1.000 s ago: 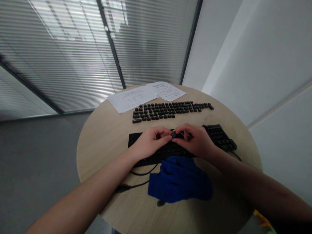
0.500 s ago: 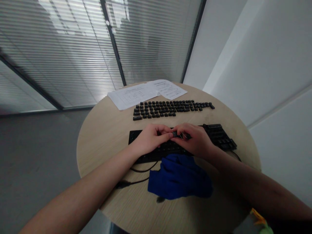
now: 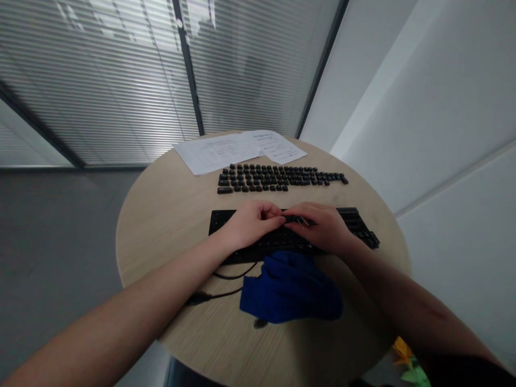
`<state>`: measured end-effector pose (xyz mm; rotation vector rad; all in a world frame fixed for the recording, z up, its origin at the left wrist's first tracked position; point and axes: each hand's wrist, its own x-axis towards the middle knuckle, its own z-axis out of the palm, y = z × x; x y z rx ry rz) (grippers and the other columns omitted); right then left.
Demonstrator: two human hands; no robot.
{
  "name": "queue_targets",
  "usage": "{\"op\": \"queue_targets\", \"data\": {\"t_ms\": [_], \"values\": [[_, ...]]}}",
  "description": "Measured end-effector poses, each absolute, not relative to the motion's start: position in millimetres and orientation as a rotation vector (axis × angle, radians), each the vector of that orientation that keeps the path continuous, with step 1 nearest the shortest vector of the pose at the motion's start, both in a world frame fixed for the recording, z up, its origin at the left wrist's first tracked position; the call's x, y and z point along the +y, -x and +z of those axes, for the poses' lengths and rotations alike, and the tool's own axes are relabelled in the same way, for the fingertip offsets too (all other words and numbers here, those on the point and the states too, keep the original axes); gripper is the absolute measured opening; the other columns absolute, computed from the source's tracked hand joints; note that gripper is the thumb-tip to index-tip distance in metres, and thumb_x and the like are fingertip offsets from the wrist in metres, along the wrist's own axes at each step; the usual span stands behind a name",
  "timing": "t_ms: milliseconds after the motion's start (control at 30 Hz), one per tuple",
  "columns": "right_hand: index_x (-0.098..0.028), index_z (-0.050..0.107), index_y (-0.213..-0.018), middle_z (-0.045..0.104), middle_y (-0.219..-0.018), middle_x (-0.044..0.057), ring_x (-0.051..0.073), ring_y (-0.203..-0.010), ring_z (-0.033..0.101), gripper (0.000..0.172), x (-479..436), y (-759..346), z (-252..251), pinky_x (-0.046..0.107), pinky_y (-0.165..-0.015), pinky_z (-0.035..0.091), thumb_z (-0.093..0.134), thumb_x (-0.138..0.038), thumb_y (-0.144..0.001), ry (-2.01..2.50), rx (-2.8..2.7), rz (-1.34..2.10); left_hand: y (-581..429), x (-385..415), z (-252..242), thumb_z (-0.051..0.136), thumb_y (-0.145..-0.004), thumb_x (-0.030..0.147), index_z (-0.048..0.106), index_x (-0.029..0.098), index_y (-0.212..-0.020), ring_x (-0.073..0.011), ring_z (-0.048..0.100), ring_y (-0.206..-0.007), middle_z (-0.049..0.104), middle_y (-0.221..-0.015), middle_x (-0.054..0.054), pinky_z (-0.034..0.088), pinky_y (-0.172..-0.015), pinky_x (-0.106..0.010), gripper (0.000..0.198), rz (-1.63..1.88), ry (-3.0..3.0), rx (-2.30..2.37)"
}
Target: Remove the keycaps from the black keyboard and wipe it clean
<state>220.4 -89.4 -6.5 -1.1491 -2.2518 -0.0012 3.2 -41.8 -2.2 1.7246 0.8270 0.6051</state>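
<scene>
Head view: right hand [image 3: 323, 228] curled round wire [image 3: 302, 221], left hand [image 3: 250, 224] close beside, over keyboard [image 3: 274, 245]; left's hold I can't tell.

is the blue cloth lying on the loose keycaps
No, the blue cloth lies at the near side of the keyboard, and the loose keycaps are beyond its far side.

Keyboard [image 3: 262, 250] on table [image 3: 161, 226]. Keycaps [image 3: 275, 181] in rows on its far side, papers [image 3: 213, 155] behind those. Cloth [image 3: 292, 293] near side, cable [image 3: 226, 294] left of cloth.
</scene>
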Motion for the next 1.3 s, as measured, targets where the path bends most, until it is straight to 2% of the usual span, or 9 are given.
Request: {"op": "queue_targets", "data": {"t_ms": [100,267,333,400,500,800,1067,1200,1300], "values": [[-0.024,0.077,-0.107,0.08,-0.097,0.004,0.018,-0.08,0.072,0.017,-90.1,-220.6,-4.8,0.028,-0.075,0.053,0.067,-0.025,-0.093,1.215,-2.265,-0.036,-0.2,-40.3,-2.3,0.065,-0.089,0.033,0.076,0.016,-0.089,-0.0134,0.058,-0.066,0.068,-0.072,0.0,0.041,-0.061,-0.026,0.02,0.629,-1.864,0.87],[-0.023,0.077,-0.105,0.08,-0.09,0.003,0.018,-0.07,0.069,0.018,-63.8,-241.0,0.7,0.031,-0.074,0.052,0.072,-0.028,-0.089,1.5,-2.138,-0.046,12.1,-30.3,-0.5,0.062,-0.092,0.032,0.078,0.019,-0.108,-0.0186,0.066,-0.079,0.076,-0.091,-0.004,0.048,-0.073,-0.031,0.026,0.724,-2.182,1.055],[-0.021,0.076,-0.106,0.08,-0.096,0.005,0.019,-0.076,0.07,0.02,-40.3,-253.3,-1.3,0.031,-0.077,0.053,0.073,-0.029,-0.087,1.639,-2.074,0.043,16.5,-24.6,-1.7,0.061,-0.092,0.032,0.077,0.019,-0.112,-0.0206,0.068,-0.083,0.077,-0.095,-0.005,0.05,-0.077,-0.033,0.028,0.698,-2.266,1.112],[-0.02,0.076,-0.106,0.08,-0.101,0.005,0.02,-0.086,0.072,0.021,-14.7,-264.3,-6.6,0.031,-0.083,0.053,0.074,-0.028,-0.087,1.753,-2.035,0.154,19.6,-19.9,-3.5,0.06,-0.093,0.031,0.078,0.02,-0.111,-0.0222,0.069,-0.086,0.078,-0.095,-0.006,0.05,-0.079,-0.034,0.028,0.63,-2.342,1.136],[-0.019,0.078,-0.101,0.08,-0.1,0.006,0.022,-0.094,0.073,0.018,17.4,-274.4,-17.6,0.032,-0.088,0.052,0.076,-0.024,-0.084,1.82,-2.06,0.188,22.6,-16.9,-5.3,0.059,-0.093,0.031,0.079,0.02,-0.107,-0.0243,0.069,-0.087,0.078,-0.094,-0.007,0.051,-0.08,-0.035,0.027,0.545,-2.419,1.129],[-0.019,0.081,-0.106,0.081,-0.095,0.006,0.023,-0.089,0.074,0.025,46.4,-273.0,-33.4,0.032,-0.085,0.054,0.075,-0.03,-0.084,1.897,-2.093,0.233,29.2,-13.1,-2.7,0.059,-0.092,0.027,0.081,0.021,-0.104,-0.0268,0.069,-0.089,0.078,-0.094,-0.009,0.05,-0.083,-0.038,0.025,0.531,-2.455,1.109],[-0.019,0.081,-0.11,0.082,-0.101,0.007,0.023,-0.095,0.076,0.027,50.6,-273.4,-37.8,0.031,-0.086,0.056,0.073,-0.028,-0.086,1.856,-2.109,0.287,30.0,-12.4,0.3,0.058,-0.092,0.027,0.081,0.022,-0.104,-0.024,0.069,-0.086,0.078,-0.093,-0.007,0.05,-0.08,-0.035,0.026,0.518,-2.468,1.099],[-0.02,0.081,-0.11,0.082,-0.098,0.006,0.023,-0.093,0.076,0.027,45.7,-270.6,-35.8,0.032,-0.087,0.056,0.074,-0.025,-0.084,1.814,-2.096,0.219,31.1,-11.9,-0.1,0.058,-0.093,0.028,0.081,0.023,-0.102,-0.0238,0.069,-0.087,0.078,-0.093,-0.006,0.05,-0.08,-0.035,0.025,0.552,-2.452,1.089],[-0.019,0.078,-0.117,0.081,-0.096,0.006,0.024,-0.093,0.074,0.032,36.2,-270.2,-26.7,0.036,-0.09,0.055,0.071,-0.022,-0.085,1.782,-2.023,0.095,32.9,-10.7,0.5,0.057,-0.094,0.028,0.08,0.023,-0.101,-0.0241,0.069,-0.088,0.078,-0.095,-0.006,0.049,-0.079,-0.035,0.025,0.569,-2.408,1.09]]}}
